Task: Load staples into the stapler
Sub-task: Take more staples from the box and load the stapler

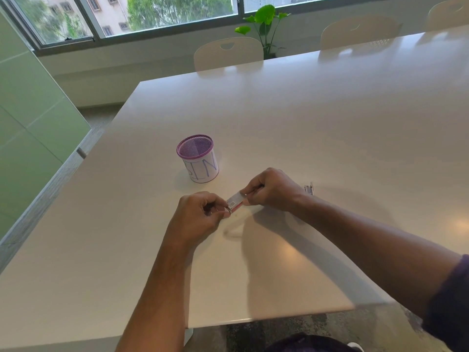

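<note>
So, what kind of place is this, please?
Probably an office meeting room: a long white table with matching chairs along its far side, a mesh pen cup on it, and a potted plant by wide windows.

Head camera, wide-angle, looking forward-down, near white table [304,128]; single view.

Office meeting room, long table [330,118], chairs [228,55]

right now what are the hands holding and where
A small staple box: right hand grips its far end, left hand pinches the near end.
</note>
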A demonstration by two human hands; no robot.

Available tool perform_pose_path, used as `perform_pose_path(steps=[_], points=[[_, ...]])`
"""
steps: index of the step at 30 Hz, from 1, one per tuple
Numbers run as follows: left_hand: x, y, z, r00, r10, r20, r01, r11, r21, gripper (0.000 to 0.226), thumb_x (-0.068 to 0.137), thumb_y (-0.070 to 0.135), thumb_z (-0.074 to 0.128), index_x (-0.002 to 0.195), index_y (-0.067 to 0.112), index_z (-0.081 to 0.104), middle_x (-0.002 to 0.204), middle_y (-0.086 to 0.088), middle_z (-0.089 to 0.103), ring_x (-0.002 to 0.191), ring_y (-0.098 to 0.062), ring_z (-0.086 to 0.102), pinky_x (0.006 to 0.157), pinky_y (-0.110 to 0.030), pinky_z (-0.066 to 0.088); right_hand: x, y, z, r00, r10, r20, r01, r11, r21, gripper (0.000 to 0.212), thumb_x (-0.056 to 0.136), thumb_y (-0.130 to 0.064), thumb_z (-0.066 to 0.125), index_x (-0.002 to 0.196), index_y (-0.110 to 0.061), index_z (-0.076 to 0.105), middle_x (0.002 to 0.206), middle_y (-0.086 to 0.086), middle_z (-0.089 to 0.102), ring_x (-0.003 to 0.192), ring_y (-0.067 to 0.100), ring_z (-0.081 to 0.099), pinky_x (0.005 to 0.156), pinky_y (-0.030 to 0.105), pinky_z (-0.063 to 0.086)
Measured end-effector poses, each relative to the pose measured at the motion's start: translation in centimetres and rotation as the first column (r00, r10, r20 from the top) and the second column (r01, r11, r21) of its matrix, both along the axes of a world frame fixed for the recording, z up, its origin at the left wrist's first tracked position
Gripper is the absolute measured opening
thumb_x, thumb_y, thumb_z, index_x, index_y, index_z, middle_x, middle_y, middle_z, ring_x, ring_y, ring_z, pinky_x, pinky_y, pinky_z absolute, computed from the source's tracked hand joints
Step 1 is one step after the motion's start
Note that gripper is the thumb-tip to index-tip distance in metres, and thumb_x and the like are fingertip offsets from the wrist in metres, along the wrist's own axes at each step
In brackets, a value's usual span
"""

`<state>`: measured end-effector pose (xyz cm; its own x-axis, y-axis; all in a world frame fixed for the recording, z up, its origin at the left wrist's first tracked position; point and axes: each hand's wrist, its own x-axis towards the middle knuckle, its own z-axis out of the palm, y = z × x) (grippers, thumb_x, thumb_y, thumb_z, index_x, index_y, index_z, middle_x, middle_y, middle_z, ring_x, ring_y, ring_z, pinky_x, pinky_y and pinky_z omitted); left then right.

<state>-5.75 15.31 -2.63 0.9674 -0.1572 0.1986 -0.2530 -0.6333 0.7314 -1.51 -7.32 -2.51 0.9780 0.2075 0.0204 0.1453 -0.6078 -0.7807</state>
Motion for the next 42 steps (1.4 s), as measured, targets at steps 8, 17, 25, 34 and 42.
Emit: perform_pose_path(steps=[8, 17, 25, 34, 42], points=[[0.3, 0.1, 0.0, 0.995, 0.003, 0.096, -0.007, 0.999, 0.034, 0.014, 0.076, 0.022, 0.092, 0.087, 0.017, 0.085, 0.088, 0.003, 0.079, 0.081, -0.013, 0.072, 0.073, -0.04, 0.063, 0.1, 0.0, 0.0, 1.0, -0.011, -0.009, 0.011, 1.0, 0.005, 0.025, 0.072, -0.015, 0.092, 0.096, -0.019, 0.086, 0.06, -0.024, 0.069, 0.055, -0.009, 0.058, 0.055, 0.007, 0.045], [0.4, -0.2, -0.2, 0.989, -0.019, 0.146, 0.014, 0.999, 0.037, 0.016, 0.075, 0.018, 0.093, 0.087, 0.015, 0.084, 0.087, 0.006, 0.076, 0.08, -0.01, 0.072, 0.072, -0.023, 0.062, 0.0, 0.1, 0.1, 1.0, -0.026, -0.014, 0.026, 1.0, 0.002, 0.024, 0.071, -0.014, 0.091, 0.095, -0.019, 0.086, 0.063, -0.021, 0.07, 0.054, -0.008, 0.058, 0.055, 0.008, 0.047], [0.8, -0.4, -0.9, 0.983, -0.07, 0.17, 0.056, 0.995, 0.083, 0.023, 0.073, 0.017, 0.092, 0.093, 0.021, 0.08, 0.097, 0.011, 0.07, 0.088, -0.01, 0.068, 0.075, -0.025, 0.059, -0.6, 0.1, 0.4, 0.998, 0.039, 0.053, -0.036, 0.998, -0.051, 0.02, 0.082, -0.011, 0.083, 0.101, -0.016, 0.085, 0.073, -0.019, 0.067, 0.061, -0.005, 0.059, 0.063, 0.012, 0.044], [0.7, -1.8, -0.7, 0.977, -0.169, 0.126, 0.135, 0.96, 0.244, 0.043, 0.079, 0.046, 0.082, 0.114, 0.026, 0.069, 0.104, 0.01, 0.063, 0.084, -0.011, 0.064, 0.073, -0.031, 0.063, -1.4, -0.4, 2.1, 0.976, 0.19, 0.103, -0.173, 0.972, -0.157, 0.031, 0.095, -0.005, 0.07, 0.124, -0.013, 0.076, 0.118, 0.002, 0.078, 0.082, 0.002, 0.064, 0.07, 0.004, 0.042], [1.4, -2.0, 0.3, 0.985, -0.157, 0.067, 0.132, 0.95, 0.282, 0.034, 0.076, 0.041, 0.086, 0.104, 0.032, 0.069, 0.1, 0.012, 0.07, 0.089, -0.013, 0.067, 0.08, -0.042, 0.062, -0.2, -7.7, 4.6, 0.968, -0.173, 0.181, 0.199, 0.971, -0.136, 0.016, 0.081, -0.017, 0.084, 0.097, -0.019, 0.083, 0.065, -0.015, 0.067, 0.053, -0.011, 0.055, 0.061, 0.01, 0.042]])
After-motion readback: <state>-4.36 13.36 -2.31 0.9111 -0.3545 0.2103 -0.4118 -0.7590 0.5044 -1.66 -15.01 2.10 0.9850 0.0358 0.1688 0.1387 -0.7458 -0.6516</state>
